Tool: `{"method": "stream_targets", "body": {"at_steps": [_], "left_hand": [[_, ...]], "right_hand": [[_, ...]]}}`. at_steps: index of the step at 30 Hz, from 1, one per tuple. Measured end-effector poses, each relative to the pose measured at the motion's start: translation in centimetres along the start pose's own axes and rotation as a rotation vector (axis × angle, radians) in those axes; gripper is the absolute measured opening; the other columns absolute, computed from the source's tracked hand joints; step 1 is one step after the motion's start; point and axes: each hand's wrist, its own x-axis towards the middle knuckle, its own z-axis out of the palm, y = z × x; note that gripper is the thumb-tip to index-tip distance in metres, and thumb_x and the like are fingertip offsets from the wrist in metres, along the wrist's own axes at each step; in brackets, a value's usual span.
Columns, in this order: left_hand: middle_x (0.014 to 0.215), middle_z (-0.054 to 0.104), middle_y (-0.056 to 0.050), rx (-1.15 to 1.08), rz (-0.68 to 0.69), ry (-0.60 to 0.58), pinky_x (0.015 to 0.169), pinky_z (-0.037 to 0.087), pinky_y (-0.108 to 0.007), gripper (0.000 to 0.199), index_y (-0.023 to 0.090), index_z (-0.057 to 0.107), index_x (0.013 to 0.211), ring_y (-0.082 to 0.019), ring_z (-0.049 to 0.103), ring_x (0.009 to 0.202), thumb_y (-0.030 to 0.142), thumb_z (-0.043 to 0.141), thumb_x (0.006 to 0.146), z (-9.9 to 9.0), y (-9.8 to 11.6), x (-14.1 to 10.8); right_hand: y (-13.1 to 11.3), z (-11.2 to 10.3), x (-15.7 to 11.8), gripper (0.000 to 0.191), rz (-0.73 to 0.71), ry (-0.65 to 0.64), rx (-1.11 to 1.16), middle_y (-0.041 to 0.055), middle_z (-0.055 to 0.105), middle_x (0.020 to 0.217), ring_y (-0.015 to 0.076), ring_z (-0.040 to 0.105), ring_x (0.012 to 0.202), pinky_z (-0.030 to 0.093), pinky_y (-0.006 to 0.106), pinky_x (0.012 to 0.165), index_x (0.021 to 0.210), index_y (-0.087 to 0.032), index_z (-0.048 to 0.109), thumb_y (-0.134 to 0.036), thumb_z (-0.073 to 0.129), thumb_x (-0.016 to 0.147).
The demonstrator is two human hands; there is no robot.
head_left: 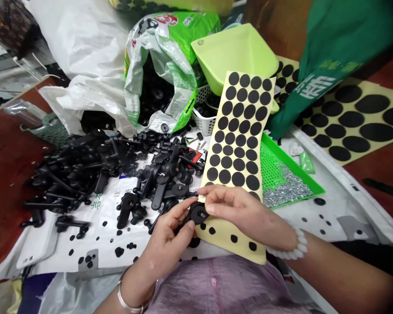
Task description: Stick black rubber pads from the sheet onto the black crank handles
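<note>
Over the tabletop (96, 240), beside a dotted sheet (235, 145), holding a round black part (198, 213) in the closed left grip (168, 237), probably for steadiness; touching its rim with the narrowed right grip (245, 213), unclear if grasping.

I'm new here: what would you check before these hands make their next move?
1. Left hand holding the black round part: ok.
2. Right hand at that part's edge: ok.
3. Right hand pinching something separate: cannot tell.
4. Yellow sheet close by, with black dots on it: ok.
5. Small metal pieces gathered in the green tray: ok.
6. Loose black parts laid neatly apart: not ok, they lie heaped.
</note>
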Motion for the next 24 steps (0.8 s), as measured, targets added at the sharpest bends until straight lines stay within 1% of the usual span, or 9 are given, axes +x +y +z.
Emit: {"method": "stream_targets", "body": {"at_steps": [4,7,10,12,15,20,24], "left_hand": [[0.099,0.065,-0.009,-0.035,0.004,-0.011,0.069,0.047,-0.025,0.046,0.014,0.046,0.129,-0.014,0.057,0.074,0.02,0.054,0.084,0.0,0.0,0.0],[0.105,0.066,-0.01,0.054,0.014,0.005,0.07,0.049,-0.026,0.046,0.016,0.046,0.13,-0.016,0.061,0.077,0.022,0.053,0.085,0.1,-0.3,0.1],[0.118,0.062,-0.009,0.218,0.062,0.084,0.081,0.049,-0.03,0.044,0.02,0.045,0.131,-0.019,0.061,0.095,0.023,0.051,0.088,0.0,-0.7,0.2],[0.125,0.058,-0.008,0.258,0.075,0.117,0.088,0.048,-0.033,0.044,0.022,0.043,0.133,-0.021,0.058,0.105,0.023,0.049,0.089,-0.1,-0.9,0.3],[0.127,0.058,-0.009,0.235,0.062,0.098,0.091,0.047,-0.034,0.044,0.021,0.043,0.133,-0.021,0.058,0.106,0.021,0.048,0.089,-0.1,-0.9,0.3],[0.124,0.06,-0.009,0.239,0.054,0.063,0.092,0.046,-0.034,0.045,0.019,0.044,0.132,-0.022,0.058,0.109,0.019,0.049,0.087,-0.1,-0.4,0.3],[0.123,0.061,-0.008,0.266,0.062,0.057,0.092,0.045,-0.034,0.045,0.018,0.046,0.131,-0.023,0.057,0.109,0.017,0.049,0.087,-0.1,-0.2,0.1]], "right_hand": [[0.1,0.0,0.3,0.015,-0.015,-0.011,0.005,0.009,0.055,0.122,0.0244,0.05,0.115,0.034,0.04,0.1,0.068,-0.017,0.06,-0.028,0.06,0.079],[0.1,-0.1,0.1,0.017,-0.023,-0.022,0.015,0.0087,0.056,0.12,0.0253,0.05,0.115,0.035,0.041,0.099,0.067,-0.017,0.059,-0.028,0.059,0.079],[-0.1,-0.1,-0.4,0.014,-0.021,-0.008,0.014,0.0083,0.055,0.122,0.0255,0.051,0.112,0.036,0.043,0.098,0.066,-0.018,0.057,-0.024,0.057,0.079],[-0.3,-0.2,-0.8,0.013,-0.022,0.008,-0.001,0.0073,0.053,0.124,0.0253,0.052,0.111,0.036,0.043,0.097,0.067,-0.018,0.057,-0.023,0.056,0.078],[-0.6,-0.4,-1.1,0.012,-0.028,0.015,-0.017,0.0055,0.053,0.125,0.0248,0.051,0.111,0.035,0.043,0.098,0.067,-0.019,0.058,-0.024,0.055,0.079],[-0.8,-0.9,-0.4,0.016,-0.009,-0.059,-0.02,0.0077,0.057,0.119,0.0254,0.054,0.108,0.037,0.042,0.097,0.064,-0.018,0.056,-0.026,0.056,0.079],[-0.7,-0.9,0.0,0.016,-0.003,-0.068,-0.008,0.0084,0.057,0.118,0.0256,0.055,0.107,0.038,0.042,0.095,0.065,-0.018,0.056,-0.027,0.057,0.078]]}}
